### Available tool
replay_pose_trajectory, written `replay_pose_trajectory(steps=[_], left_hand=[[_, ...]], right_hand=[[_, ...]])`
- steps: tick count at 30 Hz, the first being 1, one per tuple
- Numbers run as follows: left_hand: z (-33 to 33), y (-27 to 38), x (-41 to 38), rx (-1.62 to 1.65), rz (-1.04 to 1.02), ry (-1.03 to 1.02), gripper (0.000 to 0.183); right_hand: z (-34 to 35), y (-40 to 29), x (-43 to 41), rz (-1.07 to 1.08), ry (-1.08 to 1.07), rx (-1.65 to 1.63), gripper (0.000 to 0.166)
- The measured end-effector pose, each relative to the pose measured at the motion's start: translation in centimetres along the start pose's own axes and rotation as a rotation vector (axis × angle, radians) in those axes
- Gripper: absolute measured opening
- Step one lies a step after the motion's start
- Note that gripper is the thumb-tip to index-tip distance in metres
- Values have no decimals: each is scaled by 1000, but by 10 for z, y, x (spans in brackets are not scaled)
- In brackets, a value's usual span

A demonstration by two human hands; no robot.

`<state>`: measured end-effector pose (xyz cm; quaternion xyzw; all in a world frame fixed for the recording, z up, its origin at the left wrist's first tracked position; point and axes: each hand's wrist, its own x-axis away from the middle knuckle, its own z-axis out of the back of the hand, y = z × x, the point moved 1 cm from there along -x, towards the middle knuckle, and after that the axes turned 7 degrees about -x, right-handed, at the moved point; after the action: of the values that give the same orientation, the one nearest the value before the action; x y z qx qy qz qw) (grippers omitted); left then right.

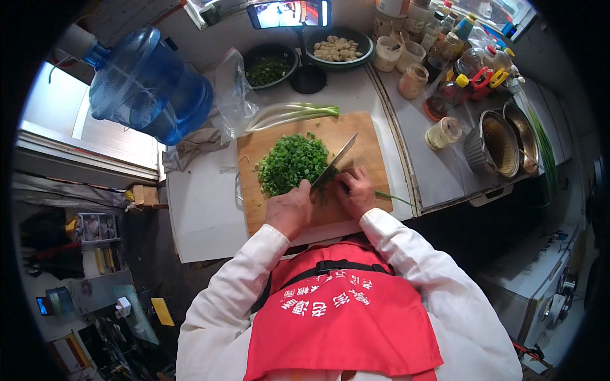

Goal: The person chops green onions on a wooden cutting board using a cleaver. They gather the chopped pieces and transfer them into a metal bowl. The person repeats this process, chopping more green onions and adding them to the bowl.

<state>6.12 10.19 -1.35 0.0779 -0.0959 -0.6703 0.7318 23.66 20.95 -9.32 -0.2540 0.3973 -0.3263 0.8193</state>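
Note:
My left hand [289, 207] grips the handle of a kitchen knife, its blade [339, 155] slanting up and right across the wooden cutting board [271, 220]. Close to the blade's right side, the bent fingers of my right hand [356, 189] press on green onion stalks, mostly hidden under the hand. One green leaf [395, 197] trails out past the board's right edge. Left of the blade lies a heap of chopped green onion [291, 163]. Whole white-stemmed green onions [295, 114] rest along the board's far edge.
A blue water jug [152, 90] and a clear plastic bag [233, 95] stand left. Behind are a bowl of chopped greens [291, 71], a phone stand [309, 82] and a bowl of garlic cloves [369, 53]. Jars [443, 133], bottles and metal pots [476, 155] crowd the right.

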Motion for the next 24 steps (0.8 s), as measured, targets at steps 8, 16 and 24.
replay_pose_trajectory(steps=[8, 16, 24], left_hand=[[20, -2, -5, -45, -73, 39, 16], [-11, 0, -9, -131, 17, 12, 23], [-2, -7, 3, 153, 118, 162, 19]], right_hand=[[-8, 6, -18, -83, -8, -49, 9], [-14, 12, -19, -29, -55, 34, 11], [-13, 12, -18, 21, -52, 52, 8]])
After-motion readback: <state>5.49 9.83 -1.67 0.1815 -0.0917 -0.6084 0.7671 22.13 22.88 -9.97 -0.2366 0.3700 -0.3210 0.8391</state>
